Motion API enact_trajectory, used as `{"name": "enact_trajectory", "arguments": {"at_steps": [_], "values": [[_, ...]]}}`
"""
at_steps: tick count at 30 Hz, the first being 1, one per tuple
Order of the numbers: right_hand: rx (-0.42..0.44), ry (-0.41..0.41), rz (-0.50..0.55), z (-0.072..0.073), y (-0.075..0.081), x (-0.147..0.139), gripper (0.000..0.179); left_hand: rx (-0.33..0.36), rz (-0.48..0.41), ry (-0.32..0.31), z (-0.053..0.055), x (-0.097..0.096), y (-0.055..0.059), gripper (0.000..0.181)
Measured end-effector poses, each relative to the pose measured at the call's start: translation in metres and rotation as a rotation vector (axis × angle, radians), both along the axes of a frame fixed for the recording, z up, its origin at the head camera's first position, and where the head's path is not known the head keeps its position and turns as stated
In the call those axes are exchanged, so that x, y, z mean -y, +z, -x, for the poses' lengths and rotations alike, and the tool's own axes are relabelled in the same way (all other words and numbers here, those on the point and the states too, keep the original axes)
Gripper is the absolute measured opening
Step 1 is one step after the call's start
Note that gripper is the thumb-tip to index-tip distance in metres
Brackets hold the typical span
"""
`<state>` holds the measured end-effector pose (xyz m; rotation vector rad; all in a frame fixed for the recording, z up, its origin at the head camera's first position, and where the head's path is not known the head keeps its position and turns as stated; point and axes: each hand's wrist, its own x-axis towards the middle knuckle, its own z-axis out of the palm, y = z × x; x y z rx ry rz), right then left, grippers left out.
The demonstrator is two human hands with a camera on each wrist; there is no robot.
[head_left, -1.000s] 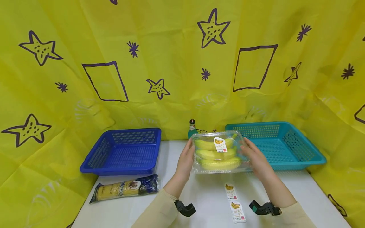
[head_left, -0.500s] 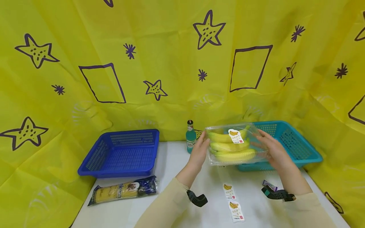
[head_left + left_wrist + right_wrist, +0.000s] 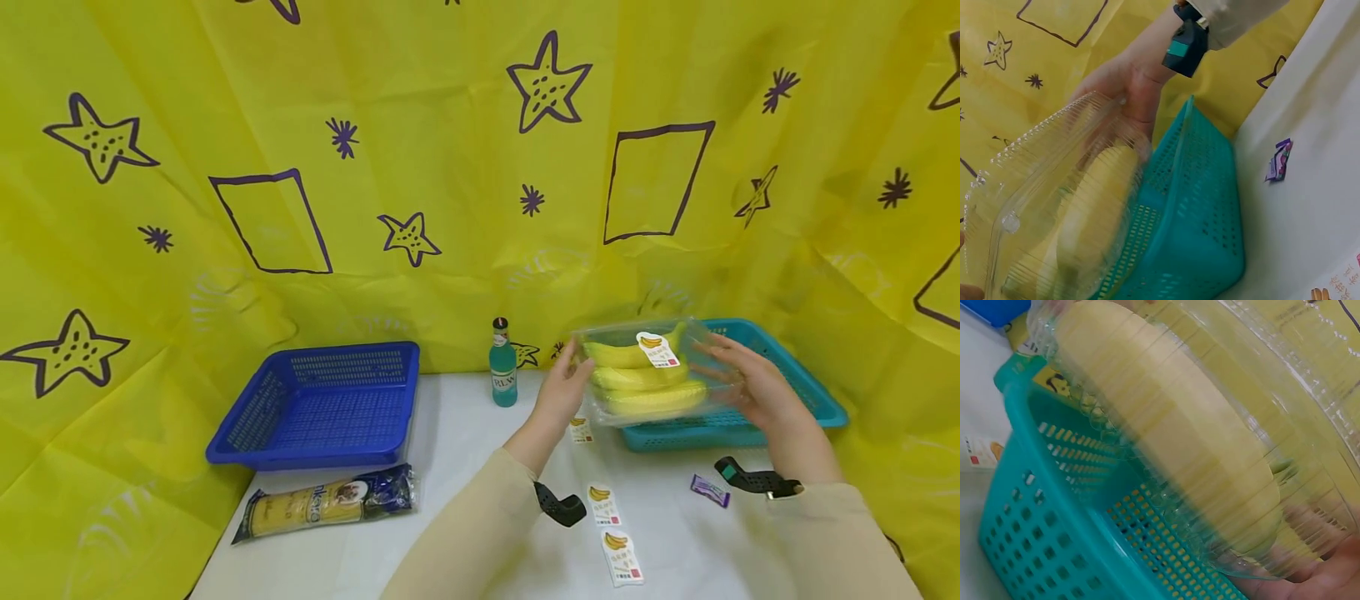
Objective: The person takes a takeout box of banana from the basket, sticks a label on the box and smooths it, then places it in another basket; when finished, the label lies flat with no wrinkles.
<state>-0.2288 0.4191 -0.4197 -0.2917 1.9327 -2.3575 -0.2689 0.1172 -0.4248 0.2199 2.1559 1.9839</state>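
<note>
A clear plastic box [image 3: 637, 417] holds several yellow bananas [image 3: 647, 379], with a banana label [image 3: 657, 350] on its lid. My left hand [image 3: 561, 389] grips the box's left end, and my right hand [image 3: 772, 400] holds the opposite end. The box is in the air over the left part of the teal basket [image 3: 810, 396], tilted somewhat. In the right wrist view, the basket's perforated wall [image 3: 1041, 531] lies below the box [image 3: 1166, 419]. The left wrist view shows the right hand [image 3: 1129, 87] at the far end, its fingers partly behind the plastic.
At the left stands a blue basket [image 3: 315, 457], with a pasta packet [image 3: 326, 502] in front. A teal bottle [image 3: 503, 367] stands near the yellow curtain [image 3: 465, 167]. Banana stickers [image 3: 602, 506] lie on the white table [image 3: 480, 467], and a purple-wrapped candy [image 3: 709, 490] lies right of them.
Both hands have carried the banana box rightward, from in front of the bottle to over the teal basket. The bottle, the candy and another sticker have come into view.
</note>
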Motion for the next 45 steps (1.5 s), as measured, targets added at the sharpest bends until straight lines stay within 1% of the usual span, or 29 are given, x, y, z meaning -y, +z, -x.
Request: {"name": "enact_trajectory", "arguments": {"at_steps": [5,8,11,15,17,22,26,29,32,34,37,40,42,45], "values": [[0.004,0.008,-0.008,0.005,-0.001,-0.015,0.056,-0.001,0.034,0.019,-0.001,-0.016,-0.005,0.061],[0.042,0.004,0.038,0.008,-0.005,-0.025,0.059,-0.008,0.043,0.001,-0.004,-0.023,-0.009,0.063],[0.077,0.002,0.115,0.011,-0.008,-0.036,0.061,-0.007,0.047,-0.031,-0.007,-0.030,-0.013,0.063],[0.079,-0.001,0.126,0.015,-0.011,-0.049,0.062,0.003,0.074,-0.057,-0.012,-0.039,-0.013,0.062],[0.074,0.002,0.093,0.016,-0.014,-0.054,0.063,0.002,0.108,-0.054,-0.015,-0.043,-0.012,0.060],[0.080,-0.009,0.003,0.017,-0.023,-0.064,0.067,-0.009,0.191,-0.040,-0.020,-0.052,-0.015,0.056],[0.112,-0.048,-0.048,0.019,-0.028,-0.070,0.071,-0.019,0.221,-0.057,-0.023,-0.057,-0.016,0.054],[0.137,-0.069,-0.076,0.022,-0.031,-0.074,0.074,-0.015,0.233,-0.070,-0.025,-0.060,-0.016,0.053],[0.165,-0.079,-0.115,0.025,-0.034,-0.078,0.076,-0.025,0.250,-0.065,-0.027,-0.063,-0.016,0.051],[0.188,-0.084,-0.155,0.026,-0.037,-0.081,0.078,-0.055,0.271,-0.064,-0.029,-0.064,-0.017,0.049],[0.213,-0.084,-0.240,0.028,-0.041,-0.083,0.080,-0.133,0.334,-0.069,-0.032,-0.066,-0.020,0.045],[0.227,-0.081,-0.284,0.030,-0.042,-0.084,0.082,-0.221,0.416,-0.097,-0.034,-0.068,-0.023,0.043],[0.238,-0.082,-0.283,0.032,-0.042,-0.085,0.083,-0.277,0.470,-0.114,-0.035,-0.068,-0.026,0.045],[0.256,-0.096,-0.324,0.033,-0.042,-0.084,0.083,-0.374,0.561,-0.159,-0.035,-0.069,-0.028,0.047]]}}
